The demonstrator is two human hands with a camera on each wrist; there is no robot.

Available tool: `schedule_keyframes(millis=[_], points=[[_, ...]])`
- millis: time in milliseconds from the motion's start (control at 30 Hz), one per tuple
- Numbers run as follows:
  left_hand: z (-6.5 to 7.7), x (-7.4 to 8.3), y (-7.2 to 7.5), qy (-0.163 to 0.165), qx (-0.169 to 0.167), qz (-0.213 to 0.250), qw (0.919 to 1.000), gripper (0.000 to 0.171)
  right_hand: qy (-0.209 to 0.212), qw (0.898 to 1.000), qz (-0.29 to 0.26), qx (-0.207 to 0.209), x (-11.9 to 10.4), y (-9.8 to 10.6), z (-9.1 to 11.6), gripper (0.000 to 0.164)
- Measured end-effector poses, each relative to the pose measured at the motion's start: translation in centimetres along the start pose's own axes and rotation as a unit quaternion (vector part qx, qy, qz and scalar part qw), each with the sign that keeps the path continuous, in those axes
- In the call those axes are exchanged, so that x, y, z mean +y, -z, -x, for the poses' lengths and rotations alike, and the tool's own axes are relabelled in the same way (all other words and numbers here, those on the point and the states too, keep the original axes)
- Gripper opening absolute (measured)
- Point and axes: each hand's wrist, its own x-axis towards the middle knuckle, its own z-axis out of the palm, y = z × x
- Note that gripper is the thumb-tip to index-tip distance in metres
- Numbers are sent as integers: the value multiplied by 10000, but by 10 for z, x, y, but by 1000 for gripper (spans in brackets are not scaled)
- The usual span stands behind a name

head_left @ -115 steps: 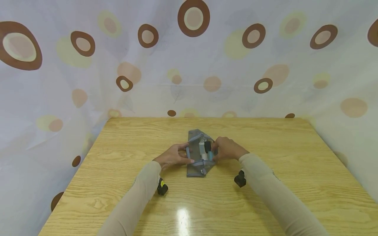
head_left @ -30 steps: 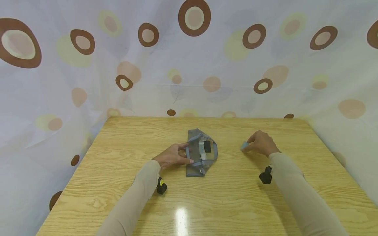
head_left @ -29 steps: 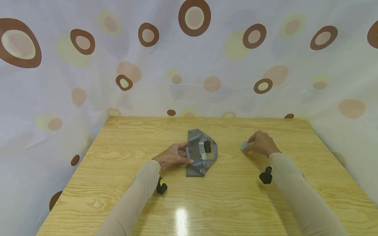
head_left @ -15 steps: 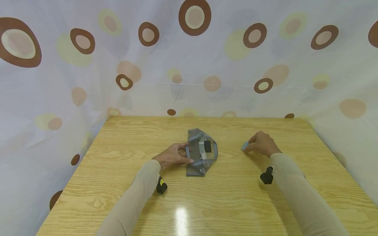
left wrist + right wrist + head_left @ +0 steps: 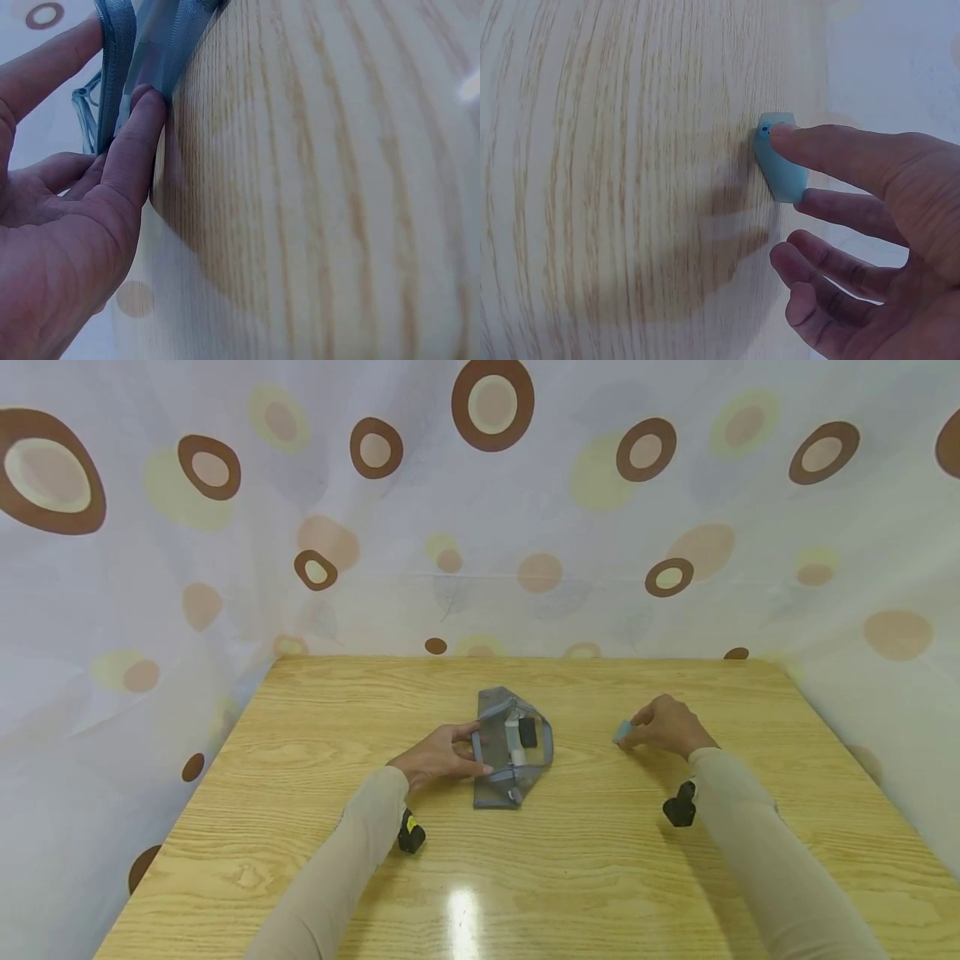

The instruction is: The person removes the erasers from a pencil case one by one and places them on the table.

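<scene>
A grey see-through mesh zip pouch (image 5: 492, 756) lies on the wooden table with its zipped mouth spread wide. My left hand (image 5: 442, 754) holds the pouch's left edge between thumb and fingers. In the left wrist view the mesh pouch (image 5: 154, 49) looks bluish, with the thumb pressed on it. Inside sit a black blocky item (image 5: 528, 732) and whitish items (image 5: 514, 743). Off to the right, my right hand (image 5: 667, 727) pinches a small light-blue object (image 5: 784, 176) close over the tabletop. This object has a tapered body and a small dark mark; its kind is unclear.
The wooden table (image 5: 570, 877) reaches back to a hanging sheet (image 5: 495, 610) printed with circles, which also closes both sides. A black wrist camera (image 5: 411, 833) hangs under the left sleeve, another black camera (image 5: 679, 806) under the right.
Since the oldest frame, my right hand has left the pouch's mouth and moved right with the light-blue object. Over the last second both hands stay nearly still.
</scene>
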Motion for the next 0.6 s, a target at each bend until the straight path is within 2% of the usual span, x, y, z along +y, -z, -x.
schedule_keyframes(millis=[333,600], points=[[0,-2,1,-41,-2,-61,10000,92,-141,9998,-52,-86,0,3,0,53],[-2,-2,1,-23,19,-90,10000,92,-58,9999,22,-79,1,2,0,53]])
